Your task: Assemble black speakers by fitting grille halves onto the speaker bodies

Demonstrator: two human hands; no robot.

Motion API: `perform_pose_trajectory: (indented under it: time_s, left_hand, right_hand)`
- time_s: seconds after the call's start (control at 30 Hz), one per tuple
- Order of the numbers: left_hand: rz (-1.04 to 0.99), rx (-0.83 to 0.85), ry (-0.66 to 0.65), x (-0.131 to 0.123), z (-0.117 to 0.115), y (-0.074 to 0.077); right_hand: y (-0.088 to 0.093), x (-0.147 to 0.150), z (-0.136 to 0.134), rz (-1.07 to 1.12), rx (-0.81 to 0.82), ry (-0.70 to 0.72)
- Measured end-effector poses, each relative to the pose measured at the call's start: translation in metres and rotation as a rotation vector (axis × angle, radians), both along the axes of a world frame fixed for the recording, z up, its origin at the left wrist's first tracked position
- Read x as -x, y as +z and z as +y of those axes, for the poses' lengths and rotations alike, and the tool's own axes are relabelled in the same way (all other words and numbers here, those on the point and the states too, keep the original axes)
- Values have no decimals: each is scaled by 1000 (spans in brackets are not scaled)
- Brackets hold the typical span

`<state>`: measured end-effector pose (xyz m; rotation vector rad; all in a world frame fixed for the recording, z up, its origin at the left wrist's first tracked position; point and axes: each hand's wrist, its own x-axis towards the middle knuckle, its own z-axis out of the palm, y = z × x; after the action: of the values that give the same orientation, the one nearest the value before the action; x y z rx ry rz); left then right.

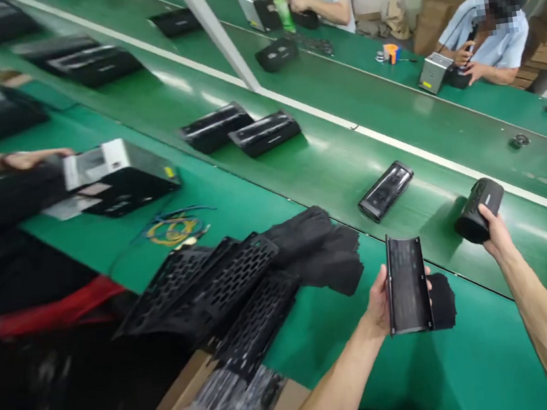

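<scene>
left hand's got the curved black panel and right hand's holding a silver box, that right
Not quite. The head view shows the right hand holding a black cylindrical speaker, not a silver box. The left hand does have the curved black panel.

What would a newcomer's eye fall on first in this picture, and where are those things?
Near the centre, the left hand holds a black half-shell casing, and the right hand grips a black cylindrical speaker over a green conveyor belt. To the left of the hands lies a pile of black perforated trays.
</scene>
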<state>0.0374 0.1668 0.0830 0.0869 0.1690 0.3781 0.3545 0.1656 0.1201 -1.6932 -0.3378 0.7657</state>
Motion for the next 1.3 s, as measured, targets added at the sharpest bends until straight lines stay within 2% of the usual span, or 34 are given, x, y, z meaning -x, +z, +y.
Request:
perform_pose_trajectory:
  time_s: [0.07, 0.13, 0.23, 0.33, 0.5, 0.7, 0.93, 1.0, 1.07, 1.17, 1.23, 1.3]
  left_hand:
    - [-8, -30, 69, -8, -2, -6]
    - [-10, -53, 108, -17, -5, -7]
    - [-33, -89, 58, -30, -10, 0]
    - [-39, -148, 10, -41, -18, 12]
    - [-42, -225, 61, -52, -33, 26]
    - [-46, -294, 66, -49, -42, 33]
    - [13, -311, 53, -51, -45, 35]
    - [33, -290, 115, -54, -46, 39]
    - [69, -279, 192, -56, -49, 47]
    - [121, -285, 274, -60, -55, 60]
    - [160, -311, 289, -61, -57, 66]
    - [228, -373, 236, -57, -50, 71]
  right_hand:
    - [24, 14, -32, 12, 34, 49]
    - [49, 35, -70, -79, 111, 171]
    - [82, 77, -119, -303, 232, 378]
    - [100, 113, -144, -490, 315, 508]
    - [107, 140, -157, -683, 325, 543]
    - [104, 155, -171, -748, 371, 570]
    - [114, 136, -171, -675, 364, 654]
    - [112, 135, -179, -690, 287, 609]
    - [103, 143, -191, -722, 176, 457]
    - [80, 165, -205, -766, 60, 169]
    - [68, 174, -206, -806, 24, 33]
    - [67, 172, -207, -823, 2, -25]
